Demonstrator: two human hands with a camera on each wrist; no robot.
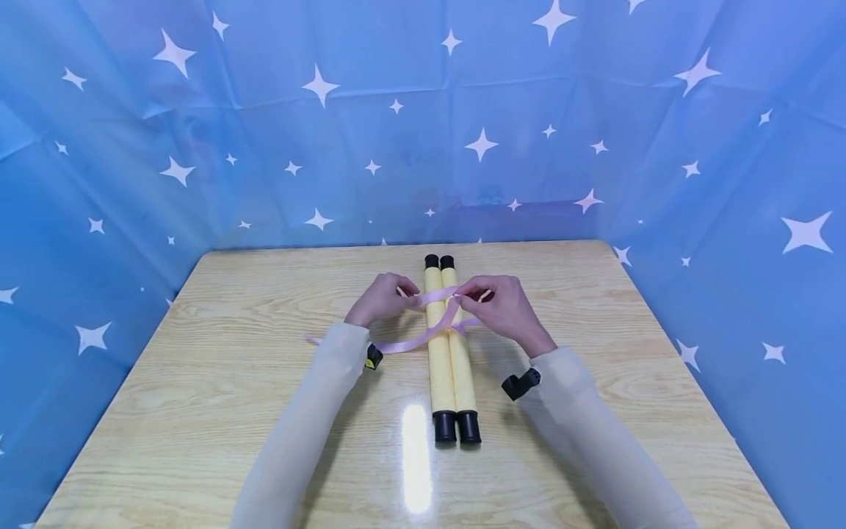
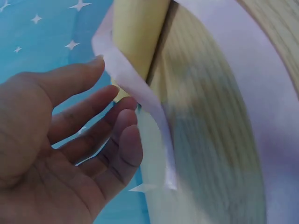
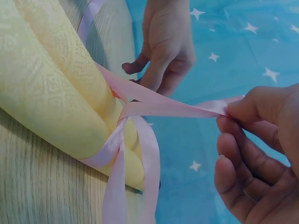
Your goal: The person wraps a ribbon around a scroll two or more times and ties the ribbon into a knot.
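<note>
Two pale yellow scrolls (image 1: 439, 375) with black end caps lie side by side on the table. A pink ribbon (image 1: 406, 345) wraps round them, crossing over itself near their middle. My right hand (image 1: 499, 303) pinches a doubled length of the ribbon (image 3: 173, 108) between thumb and index finger, drawn out from the scrolls. On the other side, my left hand (image 1: 385, 297) is at the left edge of the scrolls. Its thumb and fingers (image 2: 126, 140) are parted and loosely bent, right beside a loose ribbon end (image 2: 159, 119), with nothing gripped between them.
Beneath everything is a wood-grain table (image 1: 264, 455). A blue cloth (image 1: 396, 132) with white stars stands behind it and at both sides. Another stretch of ribbon trails leftward under the left forearm. A black wrist camera (image 1: 521, 383) sits at the right cuff.
</note>
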